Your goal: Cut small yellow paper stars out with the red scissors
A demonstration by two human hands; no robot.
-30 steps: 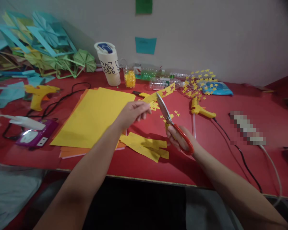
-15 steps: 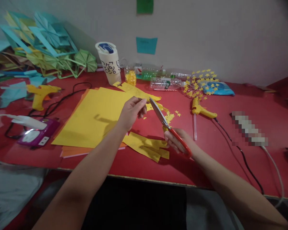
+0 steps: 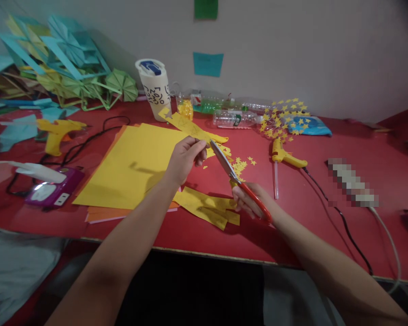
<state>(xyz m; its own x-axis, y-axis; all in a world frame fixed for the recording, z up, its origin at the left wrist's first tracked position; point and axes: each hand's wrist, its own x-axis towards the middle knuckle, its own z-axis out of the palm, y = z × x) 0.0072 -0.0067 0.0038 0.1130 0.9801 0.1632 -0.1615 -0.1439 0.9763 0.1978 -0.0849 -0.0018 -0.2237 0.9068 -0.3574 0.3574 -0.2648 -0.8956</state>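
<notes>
My left hand (image 3: 189, 154) pinches a yellow paper strip (image 3: 187, 125) that slants up and left from the fingertips. My right hand (image 3: 250, 199) is wrapped round the red handles of a pair of scissors (image 3: 224, 159). Their blades point up and left, with the tips close to the left fingertips at the strip's edge. Whether the tips touch the paper I cannot tell. Small cut yellow stars (image 3: 240, 167) lie beyond the blades. Below the hands rest yellow paper offcuts (image 3: 204, 206), beside a large yellow sheet (image 3: 122, 167) on an orange one.
A white tumbler (image 3: 154, 90), a jar of yellow pieces (image 3: 185, 108) and plastic bottles (image 3: 236, 118) stand or lie by the wall. A yellow glue gun (image 3: 289, 156) with its cord is on the right, another glue gun (image 3: 56, 133) left, near a purple power strip (image 3: 56, 192). Folded paper shapes (image 3: 68, 59) are piled behind.
The strip's far end has lifted slightly up and left. The scissor tips have moved a little left and down, nearer my left fingertips. Both hands keep their grip.
</notes>
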